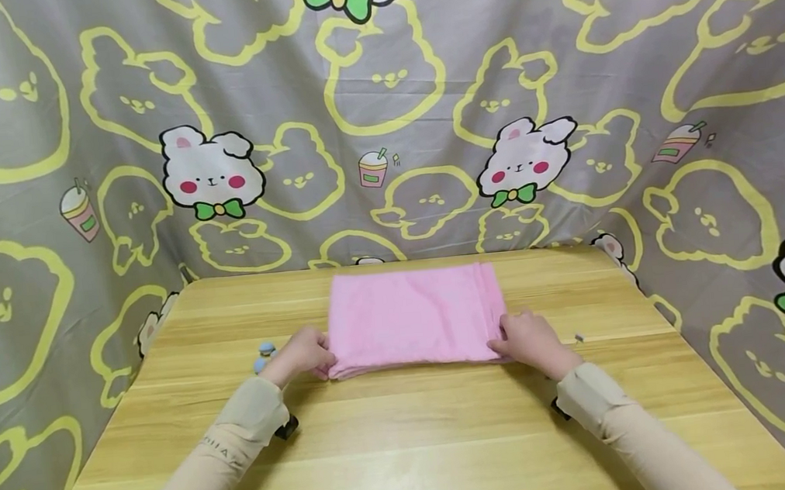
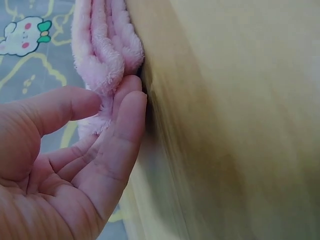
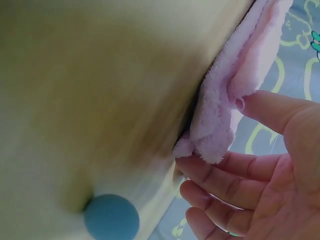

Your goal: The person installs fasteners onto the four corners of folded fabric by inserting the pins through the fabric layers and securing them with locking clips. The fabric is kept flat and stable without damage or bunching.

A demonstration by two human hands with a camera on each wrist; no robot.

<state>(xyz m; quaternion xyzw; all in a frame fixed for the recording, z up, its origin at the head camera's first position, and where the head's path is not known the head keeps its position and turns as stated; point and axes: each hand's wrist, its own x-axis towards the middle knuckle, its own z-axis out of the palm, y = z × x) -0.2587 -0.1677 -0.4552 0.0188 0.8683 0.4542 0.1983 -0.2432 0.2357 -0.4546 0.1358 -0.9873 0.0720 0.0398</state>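
Note:
A pink fluffy towel [image 1: 406,318], folded into a layered rectangle, lies flat on the wooden table. At its near left corner, my left hand [image 1: 307,354] pinches the folded layers. The left wrist view shows the thumb above the towel's edge [image 2: 102,60] and the fingers below it. My right hand [image 1: 530,339] grips the near right corner. In the right wrist view the thumb presses the upper layer of the towel [image 3: 215,115], with the forefinger under the corner and the other fingers spread loosely.
Small blue round objects [image 1: 266,351] sit on the table [image 1: 410,446] beside my left hand. A tiny dark bit [image 1: 579,338] lies right of my right hand. In the right wrist view a blue round object [image 3: 111,217] stands near the fingers. A patterned curtain [image 1: 399,159] surrounds the table.

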